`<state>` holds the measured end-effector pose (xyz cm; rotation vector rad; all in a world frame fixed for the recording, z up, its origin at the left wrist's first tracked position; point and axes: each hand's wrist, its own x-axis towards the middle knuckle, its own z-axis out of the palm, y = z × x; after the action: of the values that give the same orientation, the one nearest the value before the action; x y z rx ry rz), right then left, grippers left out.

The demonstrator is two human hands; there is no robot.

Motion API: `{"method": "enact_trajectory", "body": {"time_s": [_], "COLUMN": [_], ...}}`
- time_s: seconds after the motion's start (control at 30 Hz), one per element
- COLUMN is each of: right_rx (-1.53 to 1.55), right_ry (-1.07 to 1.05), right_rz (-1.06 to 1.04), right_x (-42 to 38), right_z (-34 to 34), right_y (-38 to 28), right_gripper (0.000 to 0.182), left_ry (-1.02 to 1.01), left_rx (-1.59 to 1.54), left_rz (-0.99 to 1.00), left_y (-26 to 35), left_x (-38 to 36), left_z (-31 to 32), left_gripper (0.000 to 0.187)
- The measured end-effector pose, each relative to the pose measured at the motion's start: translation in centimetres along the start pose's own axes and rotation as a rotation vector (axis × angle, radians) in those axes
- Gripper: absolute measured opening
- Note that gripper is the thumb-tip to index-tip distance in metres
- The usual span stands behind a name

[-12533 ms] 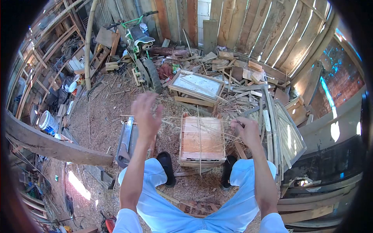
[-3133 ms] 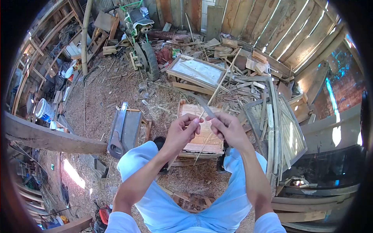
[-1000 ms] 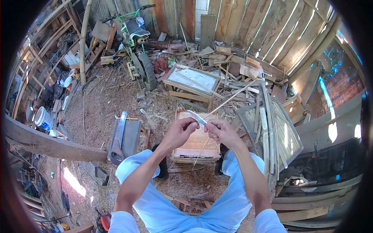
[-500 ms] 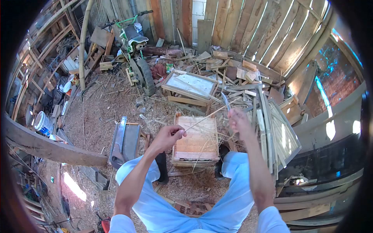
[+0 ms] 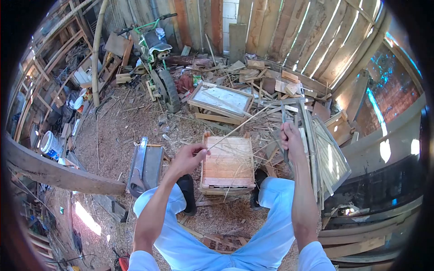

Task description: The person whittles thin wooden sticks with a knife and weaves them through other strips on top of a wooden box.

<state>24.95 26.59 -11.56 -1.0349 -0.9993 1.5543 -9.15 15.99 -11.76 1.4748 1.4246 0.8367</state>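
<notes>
My left hand [image 5: 189, 159] pinches the near end of a thin wooden strip [image 5: 238, 127], which slants up and away to the right over a low wooden box [image 5: 228, 165] between my legs. Closed in a fist, my right hand [image 5: 293, 139] grips a knife [image 5: 284, 116] whose blade points away from me. The blade stands apart from the strip, to its right. Thin loose strips and shavings lie across the box top and just right of it.
A handsaw [image 5: 142, 160] rests on a dark panel to the left. Beyond the box sits a white-topped wooden frame [image 5: 221, 98]. Scrap wood [image 5: 271, 81] and a small motorbike [image 5: 160, 58] are farther back. Slatted panels [image 5: 327, 151] lean at right.
My right hand has moved right with the knife, away from the strip, and the blade points more straight ahead. My left hand has shifted slightly left with the strip, which now slants more steeply.
</notes>
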Motion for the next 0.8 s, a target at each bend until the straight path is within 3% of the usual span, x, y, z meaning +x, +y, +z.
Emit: {"method": "enact_trajectory", "body": {"time_s": [0.07,0.17,0.23,0.33,0.43,0.8], "right_rx": [-0.079,-0.199,-0.329,-0.437,-0.399,-0.502], "right_ry": [-0.039,-0.219,-0.355,-0.509,-0.503,-0.44], "right_rz": [-0.112,-0.078,0.059,0.029,0.028,0.011], "right_x": [-1.4,-3.9,-5.6,-6.1,-5.4,-4.7], "right_z": [2.9,6.6,8.9,10.6,9.9,8.9], "right_y": [0.6,1.5,1.9,3.2,3.4,3.6], "right_gripper": [0.024,0.024,0.024,0.026,0.029,0.023], "left_ry": [0.064,0.154,0.235,0.232,0.26,0.267], "left_rx": [-0.019,0.035,0.14,0.233,0.165,0.154], "left_rz": [0.028,0.068,0.164,0.228,0.364,0.307], "left_y": [0.0,1.8,3.1,5.3,4.7,4.7], "left_x": [0.6,0.2,-0.2,-0.8,-0.6,-0.7], "left_z": [1.6,3.4,4.3,4.4,5.1,5.3], "left_gripper": [0.021,0.02,0.016,0.013,0.012,0.012]}}
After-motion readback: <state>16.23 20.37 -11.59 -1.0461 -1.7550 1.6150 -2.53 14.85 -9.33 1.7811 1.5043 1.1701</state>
